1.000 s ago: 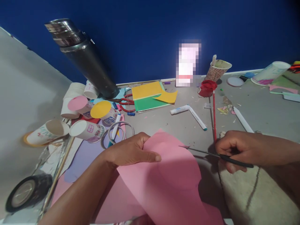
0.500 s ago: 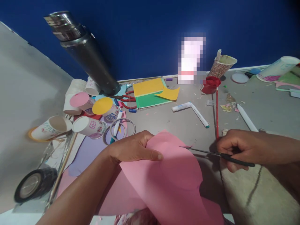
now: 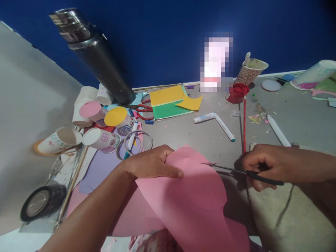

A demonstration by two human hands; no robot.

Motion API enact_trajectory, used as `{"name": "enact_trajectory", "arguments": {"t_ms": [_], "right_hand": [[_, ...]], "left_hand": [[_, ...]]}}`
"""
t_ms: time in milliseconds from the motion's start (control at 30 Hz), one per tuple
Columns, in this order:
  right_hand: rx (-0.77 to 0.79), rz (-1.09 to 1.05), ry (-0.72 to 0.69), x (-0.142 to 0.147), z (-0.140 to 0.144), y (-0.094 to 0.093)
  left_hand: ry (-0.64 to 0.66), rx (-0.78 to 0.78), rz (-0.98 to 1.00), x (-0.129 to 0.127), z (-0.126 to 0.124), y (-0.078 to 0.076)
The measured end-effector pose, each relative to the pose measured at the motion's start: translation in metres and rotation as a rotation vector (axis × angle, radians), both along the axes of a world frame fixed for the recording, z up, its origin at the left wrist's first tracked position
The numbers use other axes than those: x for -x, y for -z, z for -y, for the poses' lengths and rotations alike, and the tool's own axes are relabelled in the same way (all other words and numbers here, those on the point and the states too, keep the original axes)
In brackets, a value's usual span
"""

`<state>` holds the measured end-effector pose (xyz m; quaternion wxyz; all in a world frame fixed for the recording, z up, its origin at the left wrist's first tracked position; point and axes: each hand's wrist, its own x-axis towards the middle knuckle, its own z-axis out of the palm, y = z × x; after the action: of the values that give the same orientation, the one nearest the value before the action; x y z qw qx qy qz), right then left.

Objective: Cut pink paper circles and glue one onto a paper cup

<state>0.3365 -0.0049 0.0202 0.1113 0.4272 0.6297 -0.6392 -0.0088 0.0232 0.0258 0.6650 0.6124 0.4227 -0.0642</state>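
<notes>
A sheet of pink paper (image 3: pixel 194 196) with a curved cut edge is pinched in my left hand (image 3: pixel 154 162), thumb on top and fingers hidden beneath. My right hand (image 3: pixel 262 168) is closed around the dark handles of a pair of scissors (image 3: pixel 236 169). The scissors' blades lie at the paper's upper right edge, beside a narrow pointed strip there. More pink paper (image 3: pixel 131 213) lies under my left forearm.
Paper cups (image 3: pixel 101 140) crowd the left beside a dark flask (image 3: pixel 102 63). Bangles (image 3: pixel 151 140), red-handled scissors (image 3: pixel 144 117), yellow and green paper (image 3: pixel 170 101) and markers (image 3: pixel 224 127) lie behind my hands. A red stick (image 3: pixel 244 122) and beige cloth (image 3: pixel 291 210) are at right.
The camera view has shifted slightly. Both hands, the pink paper and the scissors stay in nearly the same positions, with the blades still at the paper's edge.
</notes>
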Motion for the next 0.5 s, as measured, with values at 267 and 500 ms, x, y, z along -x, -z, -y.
{"name": "enact_trajectory", "arguments": {"t_ms": [267, 500], "right_hand": [[-0.019, 0.041, -0.011, -0.0003, 0.0004, 0.0021], [-0.007, 0.049, -0.05, -0.0016, -0.0009, 0.0046]], "left_hand": [[0.007, -0.01, -0.006, -0.0019, -0.0004, -0.0004], [0.07, 0.027, 0.044, -0.0037, -0.0009, 0.0017]]}}
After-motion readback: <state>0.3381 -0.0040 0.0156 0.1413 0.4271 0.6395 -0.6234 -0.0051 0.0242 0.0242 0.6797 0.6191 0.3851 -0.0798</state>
